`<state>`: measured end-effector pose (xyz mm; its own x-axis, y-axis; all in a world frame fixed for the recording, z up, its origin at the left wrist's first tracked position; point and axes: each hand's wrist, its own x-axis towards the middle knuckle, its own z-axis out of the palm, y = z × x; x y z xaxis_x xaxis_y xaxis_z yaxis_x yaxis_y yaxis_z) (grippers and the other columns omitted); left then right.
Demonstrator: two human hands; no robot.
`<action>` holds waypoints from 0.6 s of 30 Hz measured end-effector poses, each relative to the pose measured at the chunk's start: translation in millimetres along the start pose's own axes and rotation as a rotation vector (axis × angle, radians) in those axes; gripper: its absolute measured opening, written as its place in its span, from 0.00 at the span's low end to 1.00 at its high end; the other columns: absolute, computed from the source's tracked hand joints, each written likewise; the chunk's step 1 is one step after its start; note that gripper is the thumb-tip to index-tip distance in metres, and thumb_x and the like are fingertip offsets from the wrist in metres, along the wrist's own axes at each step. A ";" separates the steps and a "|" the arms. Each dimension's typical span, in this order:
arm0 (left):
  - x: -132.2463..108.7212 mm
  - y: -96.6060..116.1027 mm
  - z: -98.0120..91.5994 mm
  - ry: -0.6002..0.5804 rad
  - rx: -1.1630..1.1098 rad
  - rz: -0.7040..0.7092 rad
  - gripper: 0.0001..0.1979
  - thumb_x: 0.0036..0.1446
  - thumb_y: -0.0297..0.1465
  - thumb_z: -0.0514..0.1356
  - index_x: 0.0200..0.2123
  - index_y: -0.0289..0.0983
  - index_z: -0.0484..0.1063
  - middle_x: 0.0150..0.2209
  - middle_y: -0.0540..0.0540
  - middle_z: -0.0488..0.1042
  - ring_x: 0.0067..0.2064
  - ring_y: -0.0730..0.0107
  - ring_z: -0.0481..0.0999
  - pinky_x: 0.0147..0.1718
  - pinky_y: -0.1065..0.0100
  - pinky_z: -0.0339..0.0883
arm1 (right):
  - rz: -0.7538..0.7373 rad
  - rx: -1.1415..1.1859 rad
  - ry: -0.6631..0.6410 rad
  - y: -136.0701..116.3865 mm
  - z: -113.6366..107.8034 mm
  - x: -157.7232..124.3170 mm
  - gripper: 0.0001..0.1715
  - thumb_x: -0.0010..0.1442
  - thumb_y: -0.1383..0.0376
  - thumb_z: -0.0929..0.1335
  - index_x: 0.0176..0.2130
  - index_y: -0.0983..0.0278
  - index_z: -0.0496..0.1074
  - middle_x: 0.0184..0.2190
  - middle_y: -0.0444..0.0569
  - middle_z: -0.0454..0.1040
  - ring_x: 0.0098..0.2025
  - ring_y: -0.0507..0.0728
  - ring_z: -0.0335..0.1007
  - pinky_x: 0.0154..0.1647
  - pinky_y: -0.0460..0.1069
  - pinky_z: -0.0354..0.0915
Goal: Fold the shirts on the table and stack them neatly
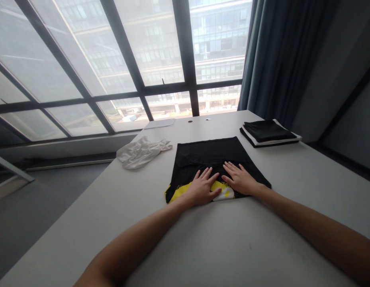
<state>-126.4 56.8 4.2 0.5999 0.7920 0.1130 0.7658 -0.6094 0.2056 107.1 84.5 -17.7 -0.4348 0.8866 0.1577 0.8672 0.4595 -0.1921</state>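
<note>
A black garment [208, 157] with a yellow and white printed part lies partly folded on the white table [307, 191]. My left hand [202, 187] rests flat on its near edge, fingers spread, over the yellow print. Beside it my right hand [240, 177] also lies flat on the black cloth, fingers stretched out. The two hands sit close together, almost touching. Neither hand grips anything.
A crumpled white cloth [141, 152] lies at the table's left edge. A stack of folded black and white clothes [270, 133] sits at the far right. A flat grey sheet [160, 123] lies near the window. A dark curtain [280, 56] hangs behind.
</note>
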 end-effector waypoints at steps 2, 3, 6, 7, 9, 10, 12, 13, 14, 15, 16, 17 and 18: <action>2.8 -2.0 -2.9 0.040 -0.013 -0.020 0.35 0.67 0.54 0.49 0.70 0.45 0.58 0.72 0.41 0.53 0.73 0.52 0.50 0.70 0.46 0.43 | 0.011 -0.008 0.049 -1.7 -2.5 -0.8 0.41 0.71 0.46 0.54 0.71 0.66 0.55 0.72 0.58 0.51 0.74 0.65 0.44 0.71 0.70 0.44; 4.4 -3.6 -4.0 0.077 -0.014 -0.030 0.34 0.67 0.53 0.49 0.70 0.45 0.58 0.72 0.42 0.54 0.73 0.53 0.50 0.70 0.47 0.44 | 0.009 -0.011 0.085 -3.4 -4.1 -1.1 0.40 0.71 0.47 0.54 0.71 0.67 0.55 0.72 0.58 0.50 0.74 0.65 0.43 0.71 0.69 0.43; 7.9 -10.1 -3.8 0.125 0.004 -0.050 0.33 0.68 0.51 0.49 0.70 0.44 0.57 0.73 0.44 0.53 0.74 0.54 0.48 0.70 0.47 0.42 | -0.044 -0.003 0.169 -9.2 -7.2 -1.2 0.38 0.72 0.50 0.54 0.72 0.66 0.54 0.73 0.56 0.49 0.75 0.62 0.41 0.73 0.65 0.42; 8.3 -12.5 -2.6 0.100 0.010 -0.052 0.33 0.68 0.52 0.49 0.71 0.44 0.57 0.73 0.43 0.52 0.74 0.53 0.47 0.70 0.46 0.42 | -0.064 0.001 0.178 -10.9 -7.0 -0.9 0.37 0.72 0.51 0.55 0.72 0.66 0.54 0.73 0.55 0.48 0.75 0.62 0.40 0.73 0.64 0.42; 8.4 -16.1 0.4 0.034 0.014 -0.057 0.34 0.67 0.53 0.48 0.71 0.44 0.56 0.73 0.43 0.51 0.74 0.51 0.46 0.69 0.42 0.42 | -0.084 0.007 0.147 -12.9 -5.3 -0.3 0.37 0.71 0.53 0.56 0.71 0.66 0.55 0.73 0.55 0.49 0.75 0.62 0.41 0.73 0.64 0.43; 8.2 -17.0 1.2 0.014 0.015 -0.058 0.35 0.67 0.53 0.48 0.71 0.44 0.56 0.73 0.43 0.51 0.74 0.50 0.46 0.69 0.41 0.42 | -0.084 0.009 0.120 -13.4 -4.4 -0.2 0.36 0.71 0.53 0.57 0.71 0.66 0.56 0.73 0.55 0.50 0.74 0.62 0.42 0.72 0.65 0.43; 7.2 -16.1 0.6 0.027 0.022 -0.058 0.33 0.68 0.52 0.48 0.70 0.43 0.58 0.73 0.43 0.51 0.74 0.50 0.46 0.69 0.41 0.41 | -0.073 0.018 0.095 -13.7 -3.9 -0.8 0.35 0.70 0.54 0.57 0.70 0.66 0.58 0.72 0.56 0.53 0.74 0.63 0.44 0.72 0.65 0.45; 6.6 -14.3 -0.7 0.054 0.030 -0.054 0.32 0.69 0.50 0.48 0.70 0.43 0.58 0.73 0.43 0.52 0.74 0.51 0.46 0.70 0.42 0.40 | -0.067 0.025 0.109 -13.9 -4.5 -1.6 0.35 0.71 0.55 0.57 0.70 0.65 0.58 0.72 0.56 0.53 0.74 0.63 0.45 0.72 0.65 0.46; 5.8 -11.7 -2.4 0.084 0.038 -0.043 0.30 0.69 0.47 0.48 0.70 0.42 0.59 0.73 0.43 0.53 0.74 0.53 0.47 0.70 0.44 0.40 | -0.061 0.030 0.139 -14.3 -5.6 -2.6 0.34 0.71 0.55 0.56 0.70 0.65 0.58 0.72 0.55 0.52 0.74 0.62 0.44 0.72 0.64 0.46; 4.9 -8.7 -4.0 0.115 0.046 -0.027 0.29 0.70 0.45 0.47 0.70 0.42 0.59 0.72 0.44 0.54 0.74 0.55 0.47 0.70 0.46 0.39 | -0.055 0.033 0.174 -15.0 -6.7 -3.9 0.34 0.71 0.56 0.56 0.71 0.65 0.57 0.72 0.55 0.51 0.74 0.62 0.44 0.72 0.63 0.45; 4.0 -5.4 -5.0 0.140 0.051 -0.009 0.28 0.71 0.42 0.46 0.70 0.42 0.58 0.72 0.44 0.54 0.74 0.57 0.47 0.71 0.48 0.39 | -0.054 0.034 0.200 -16.2 -7.7 -5.4 0.34 0.71 0.57 0.55 0.71 0.66 0.57 0.73 0.55 0.50 0.74 0.61 0.43 0.72 0.63 0.45; 3.0 -2.3 -5.1 0.155 0.054 0.007 0.28 0.71 0.41 0.46 0.70 0.41 0.58 0.72 0.44 0.54 0.74 0.59 0.47 0.71 0.50 0.39 | -0.054 0.033 0.207 -17.8 -8.2 -7.0 0.34 0.71 0.57 0.55 0.71 0.66 0.56 0.73 0.55 0.49 0.74 0.61 0.43 0.72 0.62 0.45; 2.1 0.4 -4.4 0.154 0.053 0.018 0.28 0.71 0.40 0.45 0.70 0.41 0.57 0.72 0.44 0.54 0.74 0.60 0.47 0.71 0.51 0.39 | -0.054 0.030 0.195 -19.8 -8.3 -8.5 0.35 0.71 0.57 0.56 0.71 0.67 0.56 0.73 0.55 0.50 0.74 0.61 0.43 0.72 0.62 0.45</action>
<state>-125.9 58.4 8.7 0.5744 0.7747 0.2645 0.7687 -0.6215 0.1509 95.7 67.4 -7.2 -0.4229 0.8346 0.3530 0.8350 0.5102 -0.2060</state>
